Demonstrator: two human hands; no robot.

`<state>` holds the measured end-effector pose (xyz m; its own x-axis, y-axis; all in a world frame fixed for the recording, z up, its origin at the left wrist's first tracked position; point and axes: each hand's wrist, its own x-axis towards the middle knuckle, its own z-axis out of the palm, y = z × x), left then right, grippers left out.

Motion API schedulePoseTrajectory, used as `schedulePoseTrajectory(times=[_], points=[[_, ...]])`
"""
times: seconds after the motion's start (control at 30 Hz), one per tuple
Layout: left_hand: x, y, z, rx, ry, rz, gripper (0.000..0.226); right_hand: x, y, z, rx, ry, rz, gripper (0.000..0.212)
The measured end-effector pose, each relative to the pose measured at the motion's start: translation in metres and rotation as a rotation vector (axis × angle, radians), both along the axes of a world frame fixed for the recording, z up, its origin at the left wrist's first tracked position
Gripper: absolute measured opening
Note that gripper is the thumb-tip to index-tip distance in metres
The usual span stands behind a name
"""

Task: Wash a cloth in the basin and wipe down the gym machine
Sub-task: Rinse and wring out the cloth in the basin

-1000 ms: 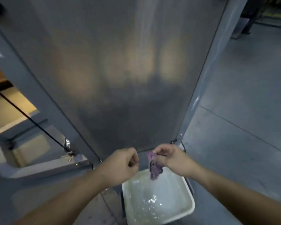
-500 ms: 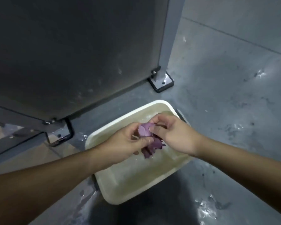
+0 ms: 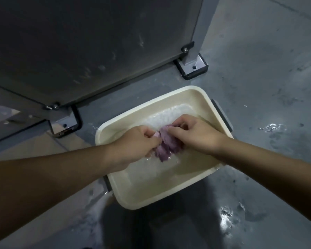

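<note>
We find the cloth (image 3: 166,147) bunched between our left hand (image 3: 136,144) and right hand (image 3: 196,135), fingers of both curled round it, its lower edge dipping into the water of the basin (image 3: 190,92) on the floor. We judge it soft, limp, light though waterlogged, and slightly slippery. A full-fist hold on the bunched middle would suit wringing.

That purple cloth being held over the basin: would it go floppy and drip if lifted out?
Probably floppy: the purple cloth bunches in soft folds between the left hand and right hand. Likely sodden and drippy, since it hangs into the water-filled basin. It may feel heavy for its size.
</note>
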<state>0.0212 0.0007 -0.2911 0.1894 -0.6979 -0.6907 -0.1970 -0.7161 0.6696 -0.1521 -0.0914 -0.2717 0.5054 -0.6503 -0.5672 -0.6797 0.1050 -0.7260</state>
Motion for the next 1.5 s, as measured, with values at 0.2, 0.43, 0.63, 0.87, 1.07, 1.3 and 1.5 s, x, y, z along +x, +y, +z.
schedulePoseTrajectory(times=[0.2, 0.43, 0.63, 0.87, 1.07, 1.3, 1.5], points=[[0.01, 0.005, -0.002, 0.061, -0.259, -0.004, 0.017, 0.009, 0.003, -0.003, -0.224, 0.337, 0.286, 0.014], [0.0, -0.006, -0.001, 0.18, -0.138, 0.093, 0.007, 0.035, 0.014, -0.008, -0.216, 0.393, 0.343, 0.017], [0.0, -0.006, -0.012, 0.17, 0.018, 0.293, 0.015, 0.032, 0.015, -0.013, -0.132, 0.341, 0.086, 0.015], [-0.017, -0.011, -0.022, 0.081, 0.381, 0.616, 0.025, 0.034, 0.02, 0.001, 0.179, -0.072, -0.101, 0.037], [-0.025, -0.009, -0.006, 0.104, 0.425, 0.622, 0.047, 0.042, 0.032, 0.004, 0.035, -0.085, -0.126, 0.062], [-0.032, -0.005, 0.007, 0.08, 0.412, 0.598, 0.056, 0.043, 0.042, 0.002, -0.112, 0.021, -0.077, 0.057], [-0.032, -0.008, 0.006, 0.085, 0.397, 0.523, 0.043, 0.046, 0.037, -0.002, -0.124, 0.101, -0.067, 0.047]])
